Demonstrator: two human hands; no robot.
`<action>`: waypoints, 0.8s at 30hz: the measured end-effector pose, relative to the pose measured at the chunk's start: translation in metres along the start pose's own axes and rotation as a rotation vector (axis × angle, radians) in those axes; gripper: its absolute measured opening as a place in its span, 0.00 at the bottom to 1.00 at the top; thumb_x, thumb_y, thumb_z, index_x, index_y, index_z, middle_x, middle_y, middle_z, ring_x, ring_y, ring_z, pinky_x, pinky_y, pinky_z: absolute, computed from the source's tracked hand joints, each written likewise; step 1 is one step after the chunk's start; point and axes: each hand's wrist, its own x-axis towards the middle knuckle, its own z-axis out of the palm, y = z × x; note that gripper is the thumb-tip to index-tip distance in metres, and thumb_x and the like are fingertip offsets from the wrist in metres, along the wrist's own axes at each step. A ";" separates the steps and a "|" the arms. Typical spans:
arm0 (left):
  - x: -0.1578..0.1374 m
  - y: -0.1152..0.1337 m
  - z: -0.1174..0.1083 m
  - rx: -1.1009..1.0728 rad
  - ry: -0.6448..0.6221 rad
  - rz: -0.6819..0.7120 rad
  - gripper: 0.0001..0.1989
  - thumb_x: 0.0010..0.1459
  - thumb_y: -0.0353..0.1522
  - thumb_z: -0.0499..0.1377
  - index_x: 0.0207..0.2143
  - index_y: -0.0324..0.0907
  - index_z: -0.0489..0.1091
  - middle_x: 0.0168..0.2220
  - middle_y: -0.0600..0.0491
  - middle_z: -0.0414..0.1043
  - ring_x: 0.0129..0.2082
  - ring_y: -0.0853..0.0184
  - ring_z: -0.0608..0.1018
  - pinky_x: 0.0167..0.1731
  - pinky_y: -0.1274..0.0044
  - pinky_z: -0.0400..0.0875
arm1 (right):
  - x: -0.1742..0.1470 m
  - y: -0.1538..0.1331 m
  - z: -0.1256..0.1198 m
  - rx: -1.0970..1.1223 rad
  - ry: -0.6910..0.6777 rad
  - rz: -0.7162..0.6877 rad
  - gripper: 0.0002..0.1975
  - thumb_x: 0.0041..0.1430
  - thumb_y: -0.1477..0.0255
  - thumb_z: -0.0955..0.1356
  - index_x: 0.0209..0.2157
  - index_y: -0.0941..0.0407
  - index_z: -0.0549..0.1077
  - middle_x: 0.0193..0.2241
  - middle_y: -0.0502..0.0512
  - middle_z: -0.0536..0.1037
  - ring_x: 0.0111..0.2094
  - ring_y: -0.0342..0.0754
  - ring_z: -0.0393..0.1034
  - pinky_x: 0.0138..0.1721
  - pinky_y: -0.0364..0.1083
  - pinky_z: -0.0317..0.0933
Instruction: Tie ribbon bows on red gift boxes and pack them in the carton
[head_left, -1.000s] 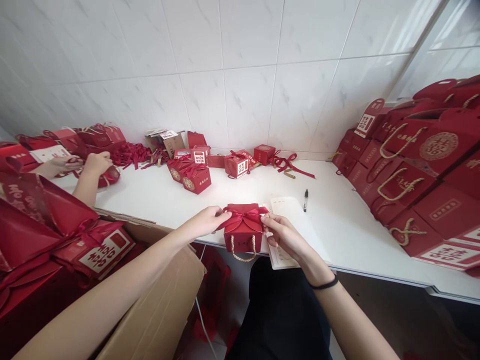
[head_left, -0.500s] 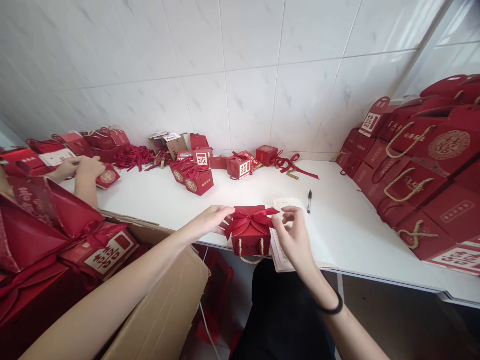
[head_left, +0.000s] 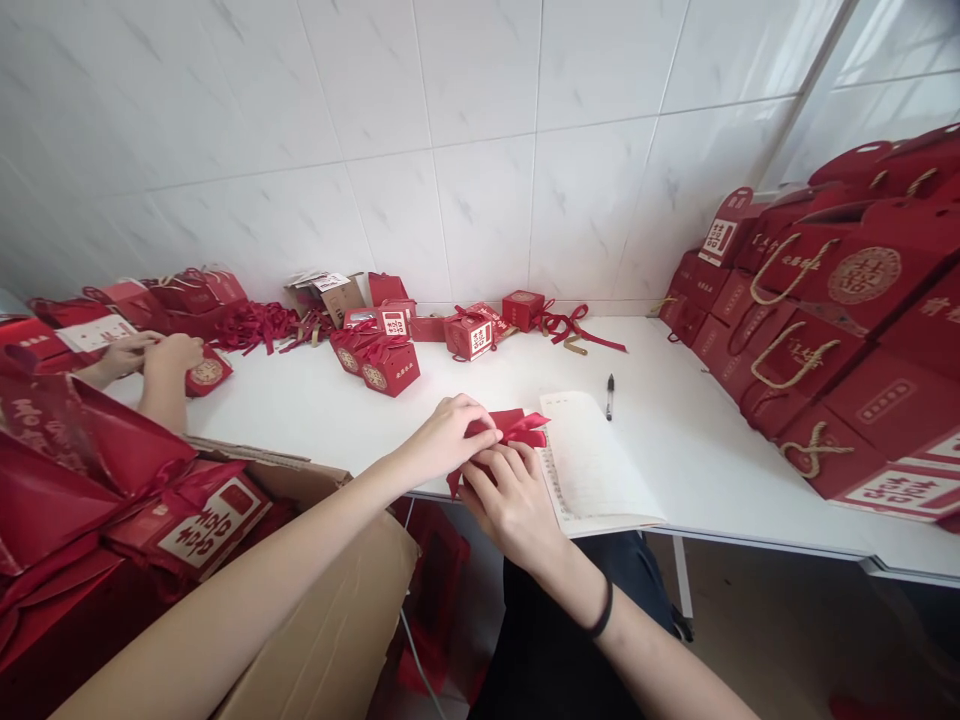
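Note:
A small red gift box, largely covered by my hands, sits at the table's front edge with a red ribbon bow on top. My left hand comes from the left, its thumb and fingers closed on the ribbon. My right hand lies in front of the box, fingers bent onto the same ribbon, its fingertips close to the left hand's. One ribbon end sticks out to the right; another shows at the lower left. Beside the box lies an open notebook.
A pen lies beyond the notebook. Red boxes and loose ribbons line the wall side. Stacked red boxes rise at right. A cardboard carton with red boxes stands at left. Another person's hands touch a box at far left.
My right hand has moved left from beside the bow to the front of the box. Both hands have come together over the bow's left side, covering much of the box.

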 end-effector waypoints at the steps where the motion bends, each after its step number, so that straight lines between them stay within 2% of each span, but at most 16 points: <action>1: 0.001 -0.002 0.001 -0.002 -0.008 -0.005 0.09 0.56 0.36 0.54 0.31 0.42 0.71 0.38 0.51 0.68 0.44 0.62 0.70 0.47 0.69 0.65 | 0.000 0.000 0.000 0.027 0.023 -0.002 0.06 0.62 0.79 0.63 0.38 0.58 0.71 0.37 0.57 0.72 0.40 0.50 0.65 0.47 0.53 0.55; 9: 0.000 -0.013 0.003 -0.010 -0.021 0.088 0.05 0.53 0.34 0.59 0.31 0.43 0.72 0.40 0.52 0.68 0.46 0.63 0.69 0.49 0.70 0.64 | 0.000 0.000 0.002 0.131 0.086 -0.026 0.07 0.63 0.79 0.63 0.34 0.57 0.72 0.31 0.52 0.72 0.35 0.45 0.65 0.40 0.49 0.55; 15: 0.000 -0.005 0.008 0.008 0.019 0.017 0.06 0.52 0.34 0.59 0.27 0.43 0.73 0.40 0.51 0.69 0.45 0.61 0.69 0.49 0.68 0.64 | -0.003 0.003 0.001 0.206 0.098 -0.079 0.08 0.64 0.79 0.63 0.34 0.56 0.71 0.28 0.50 0.71 0.31 0.43 0.66 0.39 0.49 0.55; 21: 0.000 -0.002 0.009 0.004 0.022 -0.006 0.04 0.51 0.33 0.60 0.26 0.42 0.72 0.39 0.51 0.69 0.45 0.61 0.69 0.48 0.69 0.64 | -0.002 -0.001 -0.006 0.251 0.071 -0.205 0.08 0.65 0.80 0.62 0.36 0.57 0.70 0.28 0.50 0.73 0.30 0.42 0.65 0.41 0.49 0.55; 23: -0.001 -0.003 0.009 0.008 0.016 0.000 0.04 0.52 0.33 0.59 0.27 0.42 0.72 0.38 0.51 0.68 0.44 0.61 0.69 0.48 0.69 0.64 | 0.000 0.004 -0.014 0.333 0.076 -0.255 0.06 0.66 0.76 0.62 0.37 0.57 0.70 0.29 0.52 0.72 0.31 0.44 0.66 0.41 0.49 0.57; 24: -0.001 -0.003 0.008 0.008 0.015 0.010 0.05 0.52 0.33 0.59 0.27 0.42 0.72 0.38 0.51 0.68 0.44 0.61 0.69 0.48 0.69 0.64 | 0.001 0.010 -0.019 0.384 0.108 -0.235 0.06 0.66 0.73 0.62 0.38 0.57 0.69 0.30 0.54 0.72 0.32 0.46 0.66 0.40 0.50 0.57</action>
